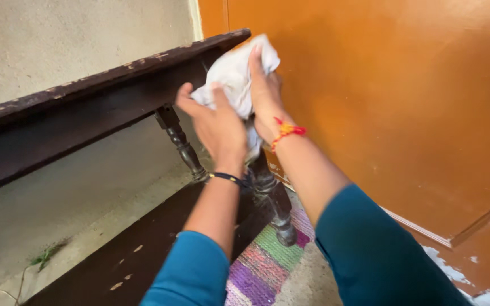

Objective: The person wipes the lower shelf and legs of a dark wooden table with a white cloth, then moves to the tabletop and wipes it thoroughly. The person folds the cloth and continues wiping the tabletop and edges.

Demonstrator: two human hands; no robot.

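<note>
A crumpled white cloth (235,73) is pressed against the corner of a dark wooden table (86,107). My left hand (214,122) grips the cloth's lower left side, with a dark band on its wrist. My right hand (265,93) holds the cloth from the right, fingers pointing up, a red and yellow thread around the wrist. Both forearms wear teal sleeves. A turned table leg (270,198) runs down behind my wrists, partly hidden by them.
An orange painted wall (398,96) stands close on the right, with chipped paint near its base. A second turned leg (181,144) stands further back. A striped woven mat (267,263) lies on the floor. A pale rough wall (58,39) rises behind the table.
</note>
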